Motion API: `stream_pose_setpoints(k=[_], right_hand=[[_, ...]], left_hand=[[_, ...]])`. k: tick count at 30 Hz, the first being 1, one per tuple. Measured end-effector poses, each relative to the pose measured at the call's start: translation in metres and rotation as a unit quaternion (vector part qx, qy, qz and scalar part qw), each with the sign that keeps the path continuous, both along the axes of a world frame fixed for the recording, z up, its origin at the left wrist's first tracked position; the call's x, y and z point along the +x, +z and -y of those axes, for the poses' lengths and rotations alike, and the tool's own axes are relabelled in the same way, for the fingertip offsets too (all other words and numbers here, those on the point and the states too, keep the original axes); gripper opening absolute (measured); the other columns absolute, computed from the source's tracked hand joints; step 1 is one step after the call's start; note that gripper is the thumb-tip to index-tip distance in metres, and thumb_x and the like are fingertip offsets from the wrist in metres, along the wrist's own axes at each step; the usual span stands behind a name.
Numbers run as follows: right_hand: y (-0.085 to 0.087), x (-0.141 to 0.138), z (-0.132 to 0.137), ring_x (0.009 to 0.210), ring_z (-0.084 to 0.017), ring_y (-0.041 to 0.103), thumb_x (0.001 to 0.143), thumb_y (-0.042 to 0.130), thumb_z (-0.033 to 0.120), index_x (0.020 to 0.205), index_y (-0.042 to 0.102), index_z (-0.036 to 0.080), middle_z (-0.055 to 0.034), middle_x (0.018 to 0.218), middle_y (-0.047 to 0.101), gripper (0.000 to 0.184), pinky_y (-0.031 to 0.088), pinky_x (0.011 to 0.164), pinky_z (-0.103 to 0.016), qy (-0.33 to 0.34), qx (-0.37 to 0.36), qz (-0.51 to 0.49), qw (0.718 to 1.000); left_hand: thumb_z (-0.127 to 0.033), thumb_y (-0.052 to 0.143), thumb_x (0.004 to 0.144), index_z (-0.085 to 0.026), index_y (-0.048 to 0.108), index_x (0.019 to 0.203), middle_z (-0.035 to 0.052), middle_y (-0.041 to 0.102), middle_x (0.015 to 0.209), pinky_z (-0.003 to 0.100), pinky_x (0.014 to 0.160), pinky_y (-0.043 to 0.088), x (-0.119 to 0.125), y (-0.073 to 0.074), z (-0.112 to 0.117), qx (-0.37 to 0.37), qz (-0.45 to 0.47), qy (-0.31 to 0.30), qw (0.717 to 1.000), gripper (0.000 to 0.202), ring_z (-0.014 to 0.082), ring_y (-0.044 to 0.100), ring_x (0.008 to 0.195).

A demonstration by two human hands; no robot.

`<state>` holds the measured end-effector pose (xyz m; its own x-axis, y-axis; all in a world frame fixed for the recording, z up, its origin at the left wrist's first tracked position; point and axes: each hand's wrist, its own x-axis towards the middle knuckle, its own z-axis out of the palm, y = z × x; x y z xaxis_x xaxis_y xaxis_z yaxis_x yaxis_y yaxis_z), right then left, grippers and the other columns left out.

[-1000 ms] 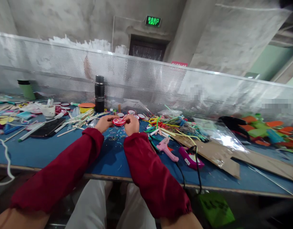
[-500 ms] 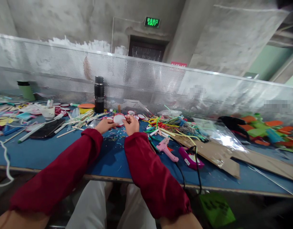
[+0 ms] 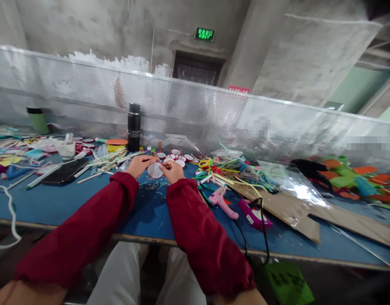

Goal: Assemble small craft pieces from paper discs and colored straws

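Between my hands I hold a round white disc with a red rim [image 3: 155, 170], tilted toward me just above the table. My left hand [image 3: 139, 165] pinches its upper left edge with thumb and fingers. On the right edge, my right hand [image 3: 172, 170] has its fingertips closed. Dark red sleeves cover both forearms. Behind the hands lies a group of similar red-rimmed white discs [image 3: 180, 162]. Small coloured loops and scraps [image 3: 153, 185] are scattered on the blue table [image 3: 147, 220] below the disc.
A black bottle [image 3: 134, 127] stands behind my left hand, near wooden sticks [image 3: 109, 163] and a phone [image 3: 65, 171]. To the right lie a pink glue gun [image 3: 225, 203], a purple device [image 3: 254, 214], coloured pipe cleaners [image 3: 242, 169] and cardboard [image 3: 287, 212]. A perforated metal screen [image 3: 195, 110] runs behind.
The disc has come down slightly and tipped, so its face looks darker. More of the discs behind the hands show. The whole view has shifted a little.
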<state>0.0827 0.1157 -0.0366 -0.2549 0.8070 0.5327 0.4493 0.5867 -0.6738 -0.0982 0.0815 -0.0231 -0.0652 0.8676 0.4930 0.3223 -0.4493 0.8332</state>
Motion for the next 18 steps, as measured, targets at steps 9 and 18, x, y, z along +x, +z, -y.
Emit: stream_pose_setpoints(k=[9, 18], right_hand=[[0.005, -0.001, 0.007, 0.063, -0.013, 0.061, 0.079, 0.066, 0.031, 0.084, 0.071, 0.020, 0.0018, 0.065, 0.067, 0.013, 0.043, 0.060, -0.023, -0.003, 0.012, 0.008, 1.000], [0.008, -0.003, 0.012, 0.061, -0.012, 0.059, 0.077, 0.066, 0.026, 0.077, 0.071, 0.018, 0.0008, 0.066, 0.068, 0.009, 0.043, 0.060, -0.022, 0.000, 0.028, 0.017, 0.999]], left_hand=[[-0.043, 0.074, 0.069, -0.015, 0.076, 0.085, 0.0081, 0.076, 0.089, 0.035, 0.082, 0.050, 0.002, 0.000, 0.000, -0.001, -0.001, 0.005, 1.000, 0.032, 0.0223, 0.067, 0.084], [-0.043, 0.076, 0.061, -0.018, 0.073, 0.076, 0.0039, 0.070, 0.074, 0.028, 0.063, 0.045, -0.003, -0.007, -0.009, -0.057, 0.051, -0.029, 0.997, 0.029, 0.0158, 0.058, 0.066]])
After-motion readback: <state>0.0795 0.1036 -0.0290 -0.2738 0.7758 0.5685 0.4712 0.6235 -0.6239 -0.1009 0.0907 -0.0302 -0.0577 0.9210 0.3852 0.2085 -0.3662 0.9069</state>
